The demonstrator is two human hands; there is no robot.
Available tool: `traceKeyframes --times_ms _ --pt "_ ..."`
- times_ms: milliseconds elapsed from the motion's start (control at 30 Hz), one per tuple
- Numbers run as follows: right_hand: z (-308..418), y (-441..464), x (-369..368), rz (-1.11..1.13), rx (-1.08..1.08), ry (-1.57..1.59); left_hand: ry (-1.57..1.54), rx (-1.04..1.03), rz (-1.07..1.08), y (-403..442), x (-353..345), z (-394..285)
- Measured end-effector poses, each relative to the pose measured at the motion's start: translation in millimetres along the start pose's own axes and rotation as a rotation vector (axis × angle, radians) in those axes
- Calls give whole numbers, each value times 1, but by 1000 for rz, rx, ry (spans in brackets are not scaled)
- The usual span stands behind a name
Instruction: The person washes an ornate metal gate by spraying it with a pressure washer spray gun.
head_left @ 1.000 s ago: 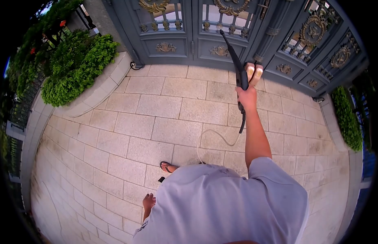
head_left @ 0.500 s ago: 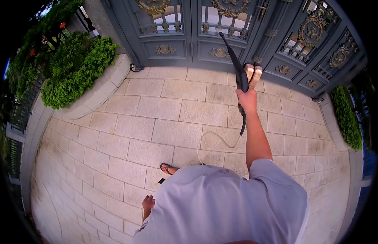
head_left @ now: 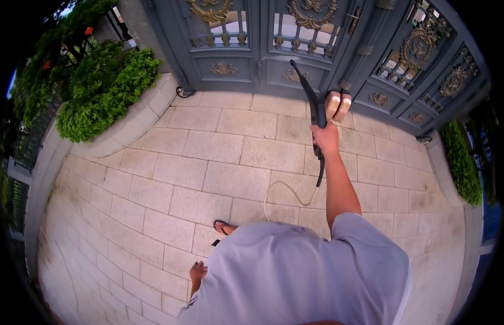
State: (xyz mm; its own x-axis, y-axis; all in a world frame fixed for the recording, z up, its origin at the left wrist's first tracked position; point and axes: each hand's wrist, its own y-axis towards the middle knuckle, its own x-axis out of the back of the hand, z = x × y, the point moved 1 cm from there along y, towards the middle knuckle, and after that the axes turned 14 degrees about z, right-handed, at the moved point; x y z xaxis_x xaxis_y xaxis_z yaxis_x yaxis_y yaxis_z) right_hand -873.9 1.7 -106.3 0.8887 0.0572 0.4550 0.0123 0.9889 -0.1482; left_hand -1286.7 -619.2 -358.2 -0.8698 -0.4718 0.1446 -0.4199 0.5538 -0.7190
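We have the fingers of our right hand (head_left: pixel 326 136) wrapped round the grip of a black spray gun (head_left: pixel 319 112), which is held out ahead of us above the pale paving (head_left: pixel 236 181), its slim tip overlapping a lower panel of the grey gate (head_left: pixel 230 81) in our view. A thin pale hose (head_left: pixel 278 181) curves below it, and two coppery blocks (head_left: pixel 343 108) sit just beyond, by the gate's foot. Our left hand (head_left: pixel 198 272) hangs low near a sandalled foot (head_left: pixel 224 227); we cannot tell how its fingers are set.
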Motion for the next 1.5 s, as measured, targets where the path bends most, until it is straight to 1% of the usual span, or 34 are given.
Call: traceKeyframes --times_ms 133,167,233,300,433,500,567,667,733,800,867,967,1067,1167,1267,1367,1500 --pt "4 11 -4 -76 129 -91 12 29 -7 -10 -2 -1" --pt "7 11 -3 -62 90 -102 12 32 -7 -12 -3 -3" --pt "37 1 -2 -34 16 -126 17 42 -7 -11 -1 0" --pt "41 6 -10 -61 38 -215 26 55 -5 -13 -1 -3" --pt "33 6 -25 -45 28 -289 39 78 -26 -20 -8 -15" --pt "18 13 -31 -8 -19 -244 -8 80 -45 -24 -11 -22" --pt "18 9 -31 13 -46 -222 -108 95 -64 -22 -11 -10" --pt "26 8 -28 -17 32 -219 -224 116 -80 -20 -9 3" --pt "39 1 -23 -43 45 -222 -268 139 -71 -14 -5 13" --pt "43 0 -22 -67 63 -235 -316 178 -18 14 11 57" --pt "35 6 -24 -95 83 -260 -344 205 36 33 21 82" --pt "14 12 -30 -85 109 -269 -342 185 120 36 22 69" --pt "9 12 -27 29 9 64 -57 148 -10 39 14 56" --pt "6 0 -17 48 16 320 -160 155 31 51 17 50" --pt "3 -8 1 34 2 613 1193 -388 48 52 29 51" --pt "-4 -15 25 -29 -1 830 1207 -347 37 57 31 52" --pt "-20 -17 47 -125 -3 920 1228 -362 56 62 31 55"
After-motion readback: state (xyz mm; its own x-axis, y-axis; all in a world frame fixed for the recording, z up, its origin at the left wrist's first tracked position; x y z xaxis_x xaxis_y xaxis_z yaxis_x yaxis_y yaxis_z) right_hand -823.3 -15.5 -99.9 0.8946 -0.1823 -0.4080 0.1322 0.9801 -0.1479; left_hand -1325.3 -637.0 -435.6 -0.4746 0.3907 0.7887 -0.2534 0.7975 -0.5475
